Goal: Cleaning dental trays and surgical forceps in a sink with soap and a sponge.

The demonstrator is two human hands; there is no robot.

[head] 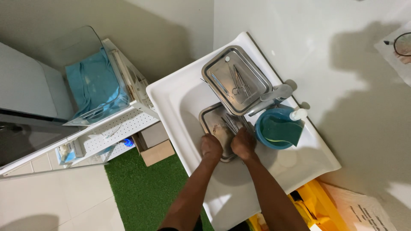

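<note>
Both hands work inside a shallow steel tray (212, 121) that sits in the basin of a white sink (180, 96): the left hand (211, 146) looks clenched at the tray's near edge, though what it grips is hidden, and the right hand (243, 143) curls over thin metal instruments (231, 124) lying in it. To do this well, I judge the fingers should stay off the instruments' points and handle 1 piece at a time, low in the basin. The tray is rectangular, dull silver and smeared, and a second, cleaner tray (236, 79) with instruments rests on the sink rim behind it.
</note>
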